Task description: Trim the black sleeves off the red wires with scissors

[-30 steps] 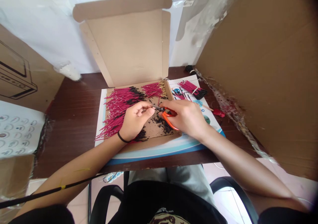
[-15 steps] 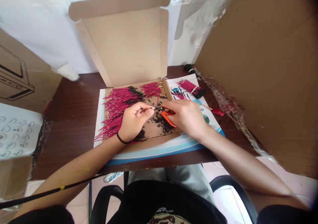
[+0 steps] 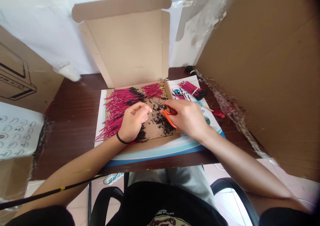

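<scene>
My right hand (image 3: pixel 188 116) is closed around orange-handled scissors (image 3: pixel 171 118), their thin blades pointing left over the open cardboard box (image 3: pixel 153 132). My left hand (image 3: pixel 135 119) has its thumb and fingers pinched together, just left of the blade tips and apart from them; whatever is in the pinch is hidden. Beneath and beside that hand lie rows of dark red wires (image 3: pixel 116 102) with black sleeved ends. Black scraps (image 3: pixel 163 122) are scattered on the box floor under the scissors. At the back of the box sits a smaller group of red wires (image 3: pixel 152 89) with gold-coloured tips.
A banded bundle of red wires (image 3: pixel 192 88) lies on the printed sheet (image 3: pixel 195 145), right of the box. Further back is a black bundle (image 3: pixel 190 69). The raised box lid (image 3: pixel 130 49) stands behind. Large cardboard (image 3: pixel 265 69) walls in the right side of the dark table (image 3: pixel 75 119).
My left hand has drawn slightly left, away from the scissors, and its fingers have curled in. The scissors' blades now show free, where before they met the piece between the hands.
</scene>
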Available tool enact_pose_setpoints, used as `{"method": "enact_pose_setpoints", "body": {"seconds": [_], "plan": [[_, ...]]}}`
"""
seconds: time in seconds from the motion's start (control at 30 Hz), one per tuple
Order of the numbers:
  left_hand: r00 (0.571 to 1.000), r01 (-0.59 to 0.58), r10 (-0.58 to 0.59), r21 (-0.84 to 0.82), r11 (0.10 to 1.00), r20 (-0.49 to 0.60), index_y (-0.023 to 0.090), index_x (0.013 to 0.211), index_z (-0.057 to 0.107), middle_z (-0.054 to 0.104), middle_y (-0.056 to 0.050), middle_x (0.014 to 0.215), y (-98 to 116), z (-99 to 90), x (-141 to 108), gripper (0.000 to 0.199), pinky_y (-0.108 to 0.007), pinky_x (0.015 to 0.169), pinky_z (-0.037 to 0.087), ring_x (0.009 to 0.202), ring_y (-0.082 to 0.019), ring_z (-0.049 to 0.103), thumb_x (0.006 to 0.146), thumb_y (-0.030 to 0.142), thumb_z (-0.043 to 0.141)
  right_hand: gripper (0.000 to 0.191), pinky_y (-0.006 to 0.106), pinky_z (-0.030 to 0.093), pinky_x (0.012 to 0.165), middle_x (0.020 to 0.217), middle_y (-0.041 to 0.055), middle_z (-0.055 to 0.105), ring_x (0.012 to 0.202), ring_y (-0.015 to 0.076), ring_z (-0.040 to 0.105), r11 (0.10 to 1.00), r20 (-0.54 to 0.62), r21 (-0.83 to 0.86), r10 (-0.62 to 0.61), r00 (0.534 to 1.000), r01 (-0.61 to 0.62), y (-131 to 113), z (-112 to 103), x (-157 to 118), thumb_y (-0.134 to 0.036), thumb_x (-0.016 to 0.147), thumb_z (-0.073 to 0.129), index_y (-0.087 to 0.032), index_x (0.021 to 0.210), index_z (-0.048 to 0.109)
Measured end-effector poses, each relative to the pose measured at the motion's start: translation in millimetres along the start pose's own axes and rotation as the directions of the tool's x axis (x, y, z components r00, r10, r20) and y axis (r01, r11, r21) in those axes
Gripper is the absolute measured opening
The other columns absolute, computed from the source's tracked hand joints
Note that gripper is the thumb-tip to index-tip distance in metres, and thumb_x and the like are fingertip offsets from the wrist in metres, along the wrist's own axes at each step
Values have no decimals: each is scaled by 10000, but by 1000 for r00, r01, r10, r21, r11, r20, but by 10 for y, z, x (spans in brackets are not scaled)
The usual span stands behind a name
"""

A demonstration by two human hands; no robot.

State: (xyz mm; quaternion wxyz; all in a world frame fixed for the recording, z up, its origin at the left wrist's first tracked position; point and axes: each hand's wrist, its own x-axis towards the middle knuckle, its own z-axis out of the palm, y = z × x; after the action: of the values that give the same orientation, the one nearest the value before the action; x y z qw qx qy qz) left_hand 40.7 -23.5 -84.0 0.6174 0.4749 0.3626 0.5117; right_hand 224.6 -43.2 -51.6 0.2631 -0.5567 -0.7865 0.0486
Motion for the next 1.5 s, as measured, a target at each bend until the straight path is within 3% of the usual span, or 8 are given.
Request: {"method": "enact_pose_setpoints", "body": {"seconds": [0.17, 0.3, 0.47, 0.63, 0.9, 1.17, 1.37, 1.5], "plan": [[999, 38, -38, 10, 999, 12, 158, 601, 638, 333, 71, 406, 17, 9, -10, 331, -229, 450, 205, 399, -46, 262, 763, 439, 704, 342, 264, 424, 614, 855, 33, 743, 693, 165, 645, 1000, 3, 5, -29, 1000, 29, 6, 17, -17, -216, 828, 572, -240, 1146, 696], [999, 45, -44, -38, 998, 23, 152, 691, 668, 351, 47, 447, 62, 28, 21, 478, -247, 475, 262, 439, -74, 291, 810, 603, 563, 326, 267, 432, 620, 840, 37, 742, 709, 171, 653, 1000, 5, 6, -22, 1000, 22, 18, 23, -12, -216, 830, 564, -236, 1124, 706], [992, 119, -114, -82, 990, 57, 160, 868, 655, 518, 14, 558, 87, 25, 52, 250, -234, 484, 266, 496, -82, 336, 780, 394, 651, 341, 274, 444, 636, 892, 37, 748, 726, 173, 661, 1000, 29, 11, -2, 1000, 1, 9, -1, 3, -208, 827, 567, -248, 1138, 701], [989, 86, -87, 12, 996, 122, 184, 993, 581, 663, -18, 658, 32, -25, 40, 242, -226, 478, 246, 493, -78, 360, 827, 353, 631, 336, 272, 435, 621, 865, 33, 748, 701, 174, 655, 1000, 41, 4, 5, 999, -5, 12, -6, 0, -227, 825, 576, -246, 1137, 702], [980, 43, -56, 69, 997, 189, 187, 861, 536, 723, -45, 777, 5, -58, 40, 177, -224, 560, 384, 609, -97, 543, 852, 337, 629, 353, 261, 409, 585, 814, 23, 743, 671, 165, 644, 1000, 35, -19, -13, 999, 13, 15, 14, -6, -203, 815, 557, -245, 1136, 700], [995, -34, 20, 141, 989, 98, 201, 881, 718, 723, -48, 934, -90, -107, 28, 160, -246, 710, 483, 801, -131, 642, 759, 303, 737, 284, 273, 484, 708, 976, 53, 750, 794, 181, 685, 995, -55, 96, -17, 998, 22, 1, -8, -4, -227, 847, 564, -205, 1083, 719], [998, -49, 41, 183, 982, 44, 219, 894, 763, 743, -56, 889, -85, -107, 30, 179, -262, 687, 483, 752, -137, 620, 803, 352, 685, 284, 262, 460, 647, 902, 54, 750, 728, 169, 665, 997, -28, 70, -31, 999, 33, -4, 1, -1, -239, 853, 555, -190, 1078, 721], [998, -40, 30, 191, 981, 53, 208, 875, 753, 739, -64, 916, -78, -93, 27, 180, -276, 758, 503, 824, -154, 651, 768, 349, 720, 293, 255, 429, 615, 860, 45, 744, 702, 159, 647, 998, -2, 53, -24, 1000, 24, 0, 1, -1, -245, 856, 546, -212, 1094, 714]]}}
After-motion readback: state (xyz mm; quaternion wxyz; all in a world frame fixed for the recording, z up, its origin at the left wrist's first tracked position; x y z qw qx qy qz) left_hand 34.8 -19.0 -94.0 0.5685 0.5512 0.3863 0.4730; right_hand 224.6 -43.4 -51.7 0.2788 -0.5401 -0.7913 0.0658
